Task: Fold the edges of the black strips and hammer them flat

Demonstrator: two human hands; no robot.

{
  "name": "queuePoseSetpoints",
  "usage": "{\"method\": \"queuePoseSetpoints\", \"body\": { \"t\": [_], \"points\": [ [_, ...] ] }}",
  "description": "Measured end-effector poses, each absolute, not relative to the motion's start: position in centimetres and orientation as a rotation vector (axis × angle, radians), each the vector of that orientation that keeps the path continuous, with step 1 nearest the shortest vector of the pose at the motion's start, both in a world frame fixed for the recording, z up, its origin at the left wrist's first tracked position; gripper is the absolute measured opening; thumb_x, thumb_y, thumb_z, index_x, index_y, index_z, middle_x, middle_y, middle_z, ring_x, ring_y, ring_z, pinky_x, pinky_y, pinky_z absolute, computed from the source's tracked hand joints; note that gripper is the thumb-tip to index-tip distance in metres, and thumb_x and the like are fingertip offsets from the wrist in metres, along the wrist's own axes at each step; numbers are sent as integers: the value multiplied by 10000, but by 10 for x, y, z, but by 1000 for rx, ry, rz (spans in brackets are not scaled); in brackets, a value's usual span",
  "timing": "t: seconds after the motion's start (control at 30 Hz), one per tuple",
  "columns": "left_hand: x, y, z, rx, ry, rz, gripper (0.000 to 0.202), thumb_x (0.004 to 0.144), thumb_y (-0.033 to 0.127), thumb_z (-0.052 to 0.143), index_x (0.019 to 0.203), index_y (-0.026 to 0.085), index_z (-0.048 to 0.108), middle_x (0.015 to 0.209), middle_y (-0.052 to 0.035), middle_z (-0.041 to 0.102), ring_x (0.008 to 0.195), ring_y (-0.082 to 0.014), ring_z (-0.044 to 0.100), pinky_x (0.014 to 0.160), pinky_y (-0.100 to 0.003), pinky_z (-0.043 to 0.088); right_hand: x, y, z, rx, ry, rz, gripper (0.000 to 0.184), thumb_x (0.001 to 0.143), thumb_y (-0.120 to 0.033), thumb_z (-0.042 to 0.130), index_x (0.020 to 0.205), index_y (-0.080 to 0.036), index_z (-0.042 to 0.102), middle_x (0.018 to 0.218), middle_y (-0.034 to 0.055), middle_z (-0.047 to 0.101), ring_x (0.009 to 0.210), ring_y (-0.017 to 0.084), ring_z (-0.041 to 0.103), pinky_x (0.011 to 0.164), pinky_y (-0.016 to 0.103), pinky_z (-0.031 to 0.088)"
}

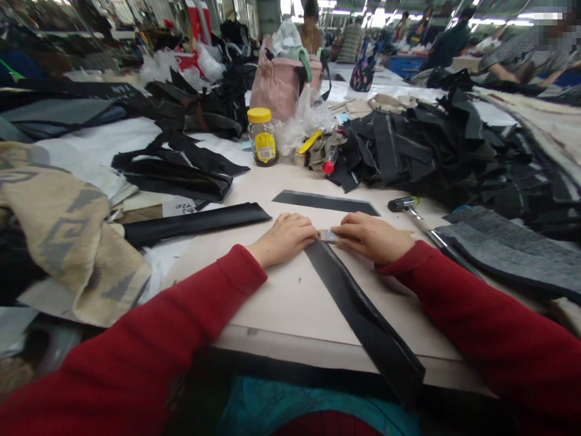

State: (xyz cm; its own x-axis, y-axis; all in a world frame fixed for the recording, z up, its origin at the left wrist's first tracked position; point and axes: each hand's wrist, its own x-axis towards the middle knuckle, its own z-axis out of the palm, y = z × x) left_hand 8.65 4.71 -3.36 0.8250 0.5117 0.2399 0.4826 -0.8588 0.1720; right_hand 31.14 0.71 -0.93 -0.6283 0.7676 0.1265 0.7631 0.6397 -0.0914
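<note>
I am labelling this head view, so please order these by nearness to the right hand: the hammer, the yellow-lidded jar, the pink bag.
1. Hammer, just right of the right hand.
2. Yellow-lidded jar, ahead to the left.
3. Pink bag, farther back behind the jar.

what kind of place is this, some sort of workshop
Probably a sewing or leather-goods factory floor. The left hand and right hand press a long black strip on a worktable; a heap of cut black strips and a hammer lie nearby, and other people work at tables behind.
</note>
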Motion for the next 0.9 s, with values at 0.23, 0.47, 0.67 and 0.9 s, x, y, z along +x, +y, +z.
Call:
{"method": "queuePoseSetpoints", "body": {
  "t": [0.23,0.47,0.67,0.9],
  "points": [
    [86,46,-35,2898,793,449,134,886,263,454,877,210,576,967,-12,579,936,-179,478,810,-314,305,305,14,-2,-1247,-2757,90,283,859,-297,466,1019,-155,651,916,104,597,847,210,533,763,320,418],
    [83,46,-40,2745,998,558,177,810,313,565,930,190,519,953,-22,561,904,-185,489,781,-306,347,305,11,-18,-1314,-2567,268,311,862,-328,459,1041,-149,640,920,103,596,844,192,546,769,306,433],
    [81,51,-42,2639,1055,550,268,775,389,594,965,209,539,1001,-33,541,951,-209,474,807,-327,365,315,14,-28,-1430,-2456,130,305,851,-288,452,1059,-140,620,1019,129,593,929,232,534,821,367,423],
    [83,54,-43,2629,1060,574,259,745,388,625,894,192,546,959,-37,540,913,-204,484,776,-324,383,275,13,-33,-1325,-2410,200,268,826,-220,481,1046,-166,626,972,105,605,922,225,516,814,368,409]
  ]
}}
